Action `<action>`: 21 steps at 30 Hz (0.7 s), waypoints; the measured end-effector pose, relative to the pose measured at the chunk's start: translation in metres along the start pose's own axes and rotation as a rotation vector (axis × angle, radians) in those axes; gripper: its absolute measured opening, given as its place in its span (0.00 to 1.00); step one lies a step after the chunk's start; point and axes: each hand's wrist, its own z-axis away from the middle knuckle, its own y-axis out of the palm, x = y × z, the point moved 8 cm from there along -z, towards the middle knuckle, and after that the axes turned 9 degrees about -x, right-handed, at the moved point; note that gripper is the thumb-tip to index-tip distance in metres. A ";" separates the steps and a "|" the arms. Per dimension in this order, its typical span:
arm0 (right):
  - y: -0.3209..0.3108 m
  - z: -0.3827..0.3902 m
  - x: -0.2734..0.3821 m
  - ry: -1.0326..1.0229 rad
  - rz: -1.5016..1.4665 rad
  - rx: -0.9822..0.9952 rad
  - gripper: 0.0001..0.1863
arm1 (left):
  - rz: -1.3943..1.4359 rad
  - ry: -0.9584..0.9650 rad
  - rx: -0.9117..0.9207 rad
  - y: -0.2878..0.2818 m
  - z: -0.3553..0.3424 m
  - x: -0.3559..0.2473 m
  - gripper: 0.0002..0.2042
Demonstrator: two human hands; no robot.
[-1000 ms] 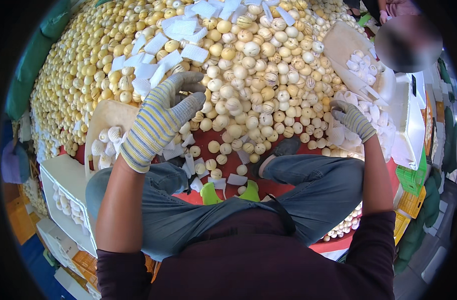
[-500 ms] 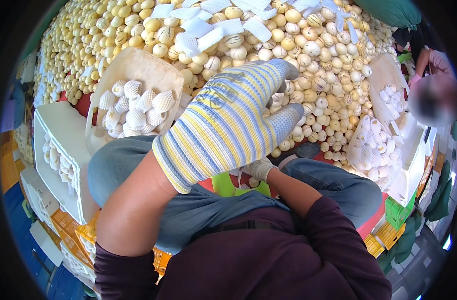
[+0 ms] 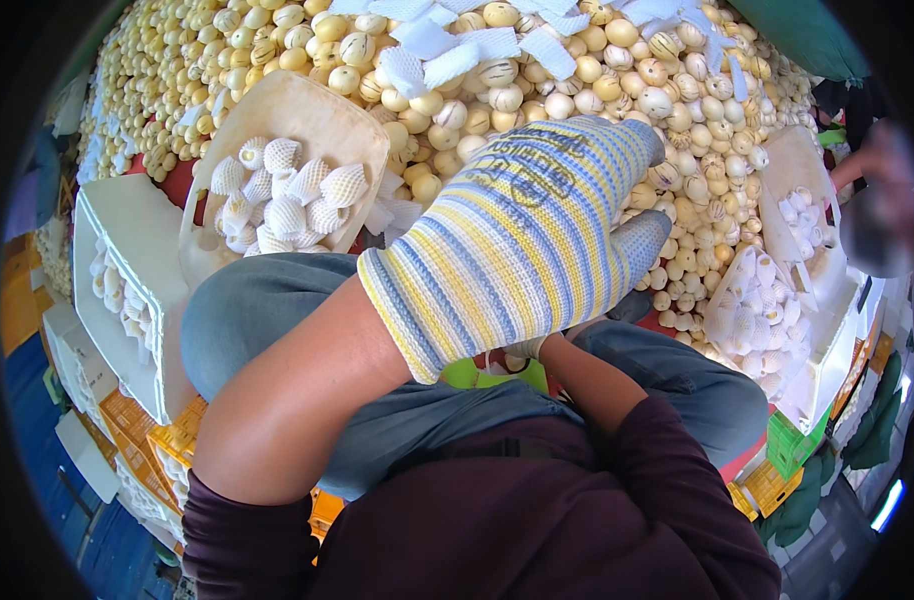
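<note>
My left hand [image 3: 517,235], in a blue, yellow and white striped knit glove with grey fingertips, reaches across over my lap. Its thumb stands apart from the fingers, palm down, and nothing shows in the gap. The palm side is hidden. Beyond it lies a large heap of pale yellow pepino melons [image 3: 447,115], some streaked purple. My gloved right hand [image 3: 529,347] is low between my legs, mostly covered by the left hand, its fingers out of sight. Near it is a bright green object [image 3: 492,376], largely hidden.
On the left, a cream plastic tub [image 3: 362,125] holds melons in white foam nets [image 3: 287,205], beside a white foam box [image 3: 117,200]. Another tub [image 3: 782,165] and a net-filled box [image 3: 827,340] stand right, near a co-worker's arm [image 3: 857,165]. Foam sleeves [image 3: 452,62] lie on the heap.
My left hand has moved right, its forearm stretching further across. The right hand is now more covered by it. The whole view has shifted slightly.
</note>
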 end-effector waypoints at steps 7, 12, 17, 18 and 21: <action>0.041 -0.028 -0.017 -0.051 -0.007 -0.019 0.28 | 0.004 -0.031 0.057 0.004 0.004 -0.001 0.19; -0.031 0.011 -0.044 0.080 -0.386 -0.158 0.26 | 0.020 -0.085 0.111 0.013 -0.008 0.005 0.18; -0.206 0.127 -0.066 0.118 -0.934 -0.931 0.14 | -0.056 -0.210 0.093 0.012 -0.008 0.028 0.17; -0.220 0.150 -0.075 0.058 -1.090 -1.056 0.11 | -0.077 -0.183 0.086 0.015 -0.011 0.032 0.17; -0.249 0.214 -0.075 -0.164 -1.399 -1.295 0.08 | -0.125 -0.214 0.131 0.021 -0.017 0.039 0.16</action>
